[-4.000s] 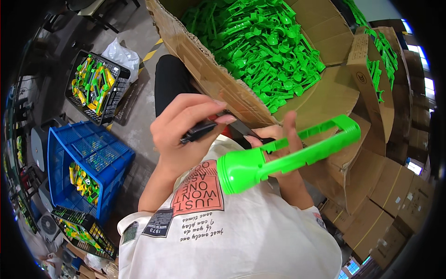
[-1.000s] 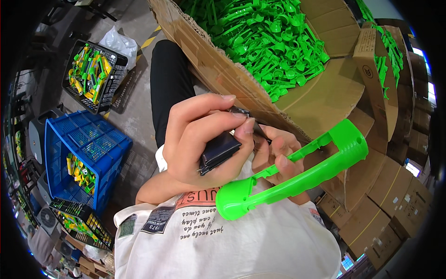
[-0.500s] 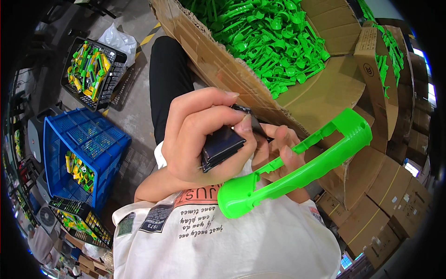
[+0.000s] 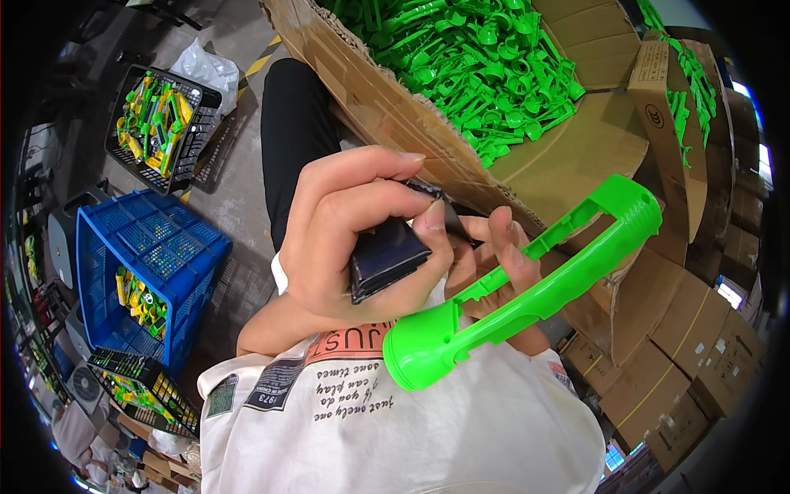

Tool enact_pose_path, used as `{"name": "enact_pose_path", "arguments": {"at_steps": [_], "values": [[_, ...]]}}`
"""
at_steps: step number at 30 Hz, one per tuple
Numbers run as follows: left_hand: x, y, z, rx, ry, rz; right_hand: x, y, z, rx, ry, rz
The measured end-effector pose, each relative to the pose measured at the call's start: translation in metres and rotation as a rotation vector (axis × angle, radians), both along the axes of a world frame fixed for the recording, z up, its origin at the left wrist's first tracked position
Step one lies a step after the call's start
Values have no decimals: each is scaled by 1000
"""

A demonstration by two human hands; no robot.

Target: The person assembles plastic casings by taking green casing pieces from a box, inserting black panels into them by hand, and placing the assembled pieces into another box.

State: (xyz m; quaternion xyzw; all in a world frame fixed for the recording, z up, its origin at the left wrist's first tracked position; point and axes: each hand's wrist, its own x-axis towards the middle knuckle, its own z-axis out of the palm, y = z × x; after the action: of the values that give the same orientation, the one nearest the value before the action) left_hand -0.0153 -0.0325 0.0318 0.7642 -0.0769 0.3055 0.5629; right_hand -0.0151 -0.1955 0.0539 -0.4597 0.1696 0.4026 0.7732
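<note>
My left hand (image 4: 333,226) is closed around a stack of small, dark, glossy rectangular plates (image 4: 385,257), its thumb and fingertips pinching near the stack's far end. A single thin dark plate (image 4: 455,221) sticks out from those fingertips toward my right hand (image 4: 500,251). Behind a green plastic housing (image 4: 539,305), my right hand's fingers are bent around it. The housing is long, with a cup-shaped end near my chest, an open slot along its middle and a wavy grip side. It slants up to the right. Part of my right hand is hidden by it.
A big cardboard box (image 4: 387,107) full of green plastic parts (image 4: 485,74) stands ahead of me. At left are a black basket (image 4: 197,136) and a blue crate (image 4: 164,235) holding green and yellow pieces. Cartons (image 4: 683,329) are stacked at right.
The dark stack and my left hand have shifted slightly left and tilted. The green housing's upper end has risen a little. Both hands keep their hold.
</note>
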Motion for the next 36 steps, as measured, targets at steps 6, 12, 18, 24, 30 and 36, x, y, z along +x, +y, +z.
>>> {"name": "enact_pose_path", "arguments": {"at_steps": [6, 12, 18, 24, 30, 36], "values": [[4, 2, -8, -35, -58, -25, 3, -4, 2, 71, -39, 36], [5, -1, -7, -64, -42, 14, 1, -2, 3, -28, -243, 74], [8, -1, -6, -47, -55, 61, -10, -7, -16, -498, -1149, 188], [4, -2, -3, -51, 37, 8, -11, -2, -2, -180, -544, 34], [7, -2, -5, -34, 29, 1, 1, -10, 3, -87, -280, 161], [7, -2, -2, -28, 64, -7, -4, -5, -15, -75, -663, 78]]}}
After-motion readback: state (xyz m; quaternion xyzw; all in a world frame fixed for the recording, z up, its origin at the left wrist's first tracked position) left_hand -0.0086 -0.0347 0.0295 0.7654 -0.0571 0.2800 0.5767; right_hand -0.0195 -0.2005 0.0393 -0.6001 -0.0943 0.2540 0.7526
